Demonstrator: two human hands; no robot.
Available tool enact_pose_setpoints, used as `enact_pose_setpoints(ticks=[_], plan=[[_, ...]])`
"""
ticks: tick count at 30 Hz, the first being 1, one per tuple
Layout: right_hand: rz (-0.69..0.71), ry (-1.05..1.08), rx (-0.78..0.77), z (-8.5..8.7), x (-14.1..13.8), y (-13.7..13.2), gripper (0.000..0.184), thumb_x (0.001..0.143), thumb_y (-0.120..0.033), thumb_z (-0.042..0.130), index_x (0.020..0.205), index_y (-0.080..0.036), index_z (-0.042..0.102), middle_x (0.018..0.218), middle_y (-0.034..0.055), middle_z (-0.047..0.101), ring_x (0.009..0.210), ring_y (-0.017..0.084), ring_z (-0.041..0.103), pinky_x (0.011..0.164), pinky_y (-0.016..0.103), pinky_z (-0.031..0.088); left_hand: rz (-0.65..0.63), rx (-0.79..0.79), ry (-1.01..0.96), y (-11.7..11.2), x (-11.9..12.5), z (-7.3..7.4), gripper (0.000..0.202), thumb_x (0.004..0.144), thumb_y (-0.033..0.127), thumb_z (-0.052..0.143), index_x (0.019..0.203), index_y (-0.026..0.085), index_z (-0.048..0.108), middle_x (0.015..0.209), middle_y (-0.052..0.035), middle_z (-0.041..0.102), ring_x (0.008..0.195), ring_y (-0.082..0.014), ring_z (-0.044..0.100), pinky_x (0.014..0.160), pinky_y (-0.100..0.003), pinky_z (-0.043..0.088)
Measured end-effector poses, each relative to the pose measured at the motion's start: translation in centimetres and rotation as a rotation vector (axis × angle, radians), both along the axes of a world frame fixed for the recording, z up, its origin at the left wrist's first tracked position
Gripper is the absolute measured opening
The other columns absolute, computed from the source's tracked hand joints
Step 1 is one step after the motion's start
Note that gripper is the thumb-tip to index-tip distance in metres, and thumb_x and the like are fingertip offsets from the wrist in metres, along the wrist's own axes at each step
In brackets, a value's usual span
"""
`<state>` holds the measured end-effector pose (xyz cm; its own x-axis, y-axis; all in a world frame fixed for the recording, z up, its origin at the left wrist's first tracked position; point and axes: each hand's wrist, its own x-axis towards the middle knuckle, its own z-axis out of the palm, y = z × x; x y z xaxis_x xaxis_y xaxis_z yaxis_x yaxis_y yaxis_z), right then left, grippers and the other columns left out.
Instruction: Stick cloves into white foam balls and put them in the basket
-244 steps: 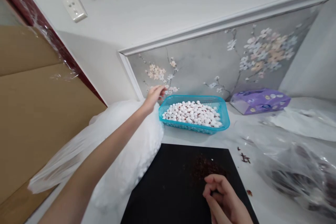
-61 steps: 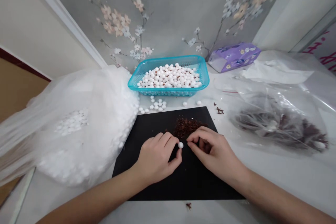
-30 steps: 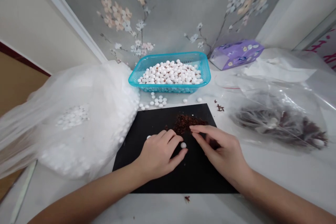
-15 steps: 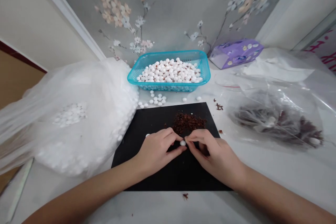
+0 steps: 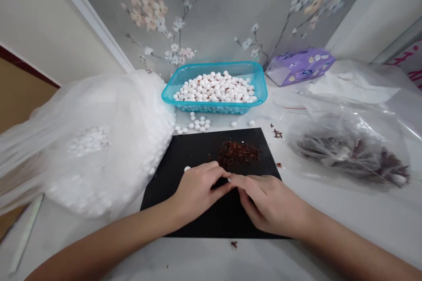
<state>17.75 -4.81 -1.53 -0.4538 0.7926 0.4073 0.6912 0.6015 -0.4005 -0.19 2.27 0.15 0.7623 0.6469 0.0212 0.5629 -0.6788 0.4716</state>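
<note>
Between the thumb and index finger of my left hand (image 5: 201, 188) sits a small white ball (image 5: 230, 179), largely covered by fingertips. My right hand (image 5: 272, 202) reaches in from the other side, its index fingertip pressed against the ball. The right thumb is apart from that finger, lower down, and no object shows between them. Both hands are over a black mat (image 5: 211, 224). Just beyond the fingers lies a pile of small reddish-brown bits (image 5: 239, 153). Another white ball (image 5: 187, 168) rests on the mat beside my left hand.
A blue basket (image 5: 214, 108) full of white balls, some with brown bits, stands at the back. A large clear bag of white balls (image 5: 108, 162) is on the left. A bag of brown pieces (image 5: 349, 149) and a purple tissue pack (image 5: 301, 66) are on the right.
My right hand has gone from a pinch beside the ball to pressing its index finger on it, thumb dropped away. My left hand keeps its hold. The view has shifted slightly.
</note>
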Motion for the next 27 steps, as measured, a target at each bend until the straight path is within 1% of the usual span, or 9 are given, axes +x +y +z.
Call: enact_pose_setpoints(ticks=[4, 8, 12, 15, 18, 20, 22, 24, 27], plan=[[0.060, -0.069, -0.051, 0.8, -0.1, 0.1, 0.025, 0.080, -0.004, 0.030, 0.096, -0.015, 0.045, 0.069, 0.0044, 0.061, 0.052, 0.016, 0.054, 0.046, 0.027, 0.041, 0.036, -0.030, -0.003, -0.1, 0.1, 0.1, 0.019, 0.086, 0.038, 0.055, 0.086, 0.022, 0.065, 0.065, 0.0042, 0.051, 0.060, -0.0096, 0.051, 0.055, -0.021, 0.036], [0.052, -0.091, -0.106, 0.9, -0.3, 0.0, 0.026, 0.076, -0.004, 0.030, 0.093, -0.015, 0.046, 0.065, 0.0030, 0.058, 0.051, 0.017, 0.051, 0.045, 0.027, 0.038, 0.056, -0.041, 0.005, -0.1, 0.1, 0.1, 0.022, 0.086, 0.041, 0.054, 0.086, 0.023, 0.066, 0.065, 0.0039, 0.051, 0.061, -0.0101, 0.052, 0.055, -0.021, 0.036], [0.027, -0.128, -0.066, 0.9, -0.6, 0.0, 0.025, 0.075, -0.004, 0.031, 0.090, -0.015, 0.048, 0.064, 0.0028, 0.057, 0.051, 0.017, 0.050, 0.044, 0.027, 0.035, 0.067, -0.033, 0.013, 0.0, 0.1, 0.1, 0.022, 0.085, 0.041, 0.054, 0.085, 0.022, 0.065, 0.065, 0.0037, 0.051, 0.062, -0.0108, 0.052, 0.054, -0.022, 0.034], [0.007, -0.158, -0.041, 0.8, -0.8, 0.0, 0.024, 0.074, -0.005, 0.032, 0.088, -0.016, 0.049, 0.061, 0.0020, 0.055, 0.050, 0.017, 0.049, 0.041, 0.027, 0.033, 0.067, -0.033, 0.016, -0.1, 0.1, 0.1, 0.018, 0.085, 0.038, 0.056, 0.086, 0.023, 0.066, 0.065, 0.0039, 0.051, 0.063, -0.0109, 0.053, 0.056, -0.023, 0.035], [-0.001, -0.132, -0.042, 0.6, -0.8, -0.1, 0.024, 0.074, -0.005, 0.034, 0.090, -0.016, 0.048, 0.063, 0.0021, 0.057, 0.051, 0.017, 0.051, 0.042, 0.027, 0.036, 0.075, -0.035, 0.027, -0.2, 0.1, 0.2, 0.015, 0.084, 0.036, 0.057, 0.085, 0.023, 0.066, 0.065, 0.0041, 0.052, 0.064, -0.0110, 0.053, 0.057, -0.023, 0.035], [-0.026, -0.059, -0.039, 0.3, -0.7, -0.2, 0.026, 0.077, -0.006, 0.035, 0.099, -0.015, 0.047, 0.072, 0.0025, 0.061, 0.056, 0.016, 0.055, 0.046, 0.026, 0.040, 0.080, -0.023, 0.032, -0.2, 0.1, 0.2, 0.017, 0.084, 0.038, 0.056, 0.083, 0.024, 0.066, 0.065, 0.0040, 0.051, 0.064, -0.0111, 0.053, 0.056, -0.023, 0.035], [-0.109, 0.039, 0.002, 0.0, -0.7, -0.3, 0.028, 0.080, -0.006, 0.037, 0.105, -0.016, 0.044, 0.082, 0.0027, 0.064, 0.063, 0.014, 0.060, 0.052, 0.024, 0.044, 0.080, 0.003, 0.021, -0.1, 0.1, 0.4, 0.020, 0.084, 0.040, 0.055, 0.084, 0.024, 0.066, 0.064, 0.0040, 0.051, 0.064, -0.0111, 0.052, 0.057, -0.023, 0.034], [-0.276, 0.107, 0.071, -0.1, -0.7, -0.3, 0.023, 0.084, -0.008, 0.039, 0.103, -0.018, 0.045, 0.087, 0.0026, 0.064, 0.069, 0.013, 0.062, 0.055, 0.022, 0.046, 0.095, 0.039, 0.000, 0.2, 0.1, 0.8, 0.020, 0.084, 0.041, 0.055, 0.086, 0.025, 0.066, 0.063, 0.0042, 0.049, 0.063, -0.0108, 0.052, 0.057, -0.023, 0.035], [-0.550, 0.075, 0.081, -0.3, -0.7, 0.0, 0.018, 0.085, -0.012, 0.042, 0.100, -0.019, 0.048, 0.089, 0.0036, 0.063, 0.068, 0.014, 0.063, 0.047, 0.023, 0.045, 0.142, 0.087, -0.016, 1.0, 0.0, 1.6, 0.018, 0.083, 0.039, 0.056, 0.087, 0.025, 0.066, 0.064, 0.0043, 0.049, 0.063, -0.0104, 0.052, 0.058, -0.023, 0.035]])
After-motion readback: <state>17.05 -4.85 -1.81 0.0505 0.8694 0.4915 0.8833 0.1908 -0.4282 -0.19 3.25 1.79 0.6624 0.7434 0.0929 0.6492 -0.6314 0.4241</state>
